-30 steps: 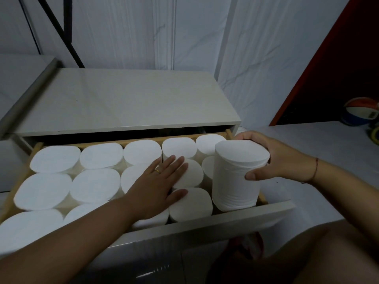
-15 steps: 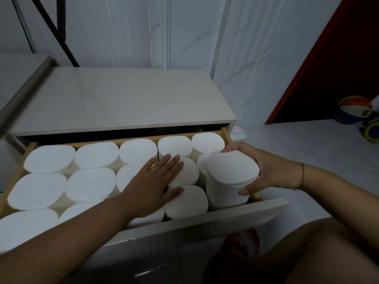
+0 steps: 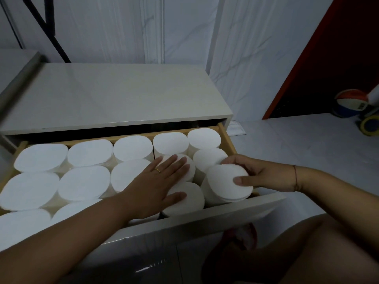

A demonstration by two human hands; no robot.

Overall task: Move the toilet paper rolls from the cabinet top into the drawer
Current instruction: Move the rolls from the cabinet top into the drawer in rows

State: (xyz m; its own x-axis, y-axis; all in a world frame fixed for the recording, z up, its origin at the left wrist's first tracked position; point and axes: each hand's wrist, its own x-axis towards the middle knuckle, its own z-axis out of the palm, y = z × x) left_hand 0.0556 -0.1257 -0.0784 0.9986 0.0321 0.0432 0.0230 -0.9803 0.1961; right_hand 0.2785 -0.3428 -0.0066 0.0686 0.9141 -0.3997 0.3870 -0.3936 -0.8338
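The open drawer holds several white toilet paper rolls standing upright in rows. My right hand grips the top of one roll in the front right corner of the drawer; it sits almost level with its neighbours. My left hand, with a gold ring on it, lies flat with fingers spread on the rolls just left of that one. The cabinet top behind the drawer is bare.
A white marble-patterned wall stands behind the cabinet. To the right are a pale floor, a red door frame, and a ball with a yellow-wheeled toy at the far right. My knee shows at bottom right.
My right hand has pushed the roll down into the front right corner of the drawer, from standing well above the others to nearly level. The left hand stayed flat on the neighbouring rolls.
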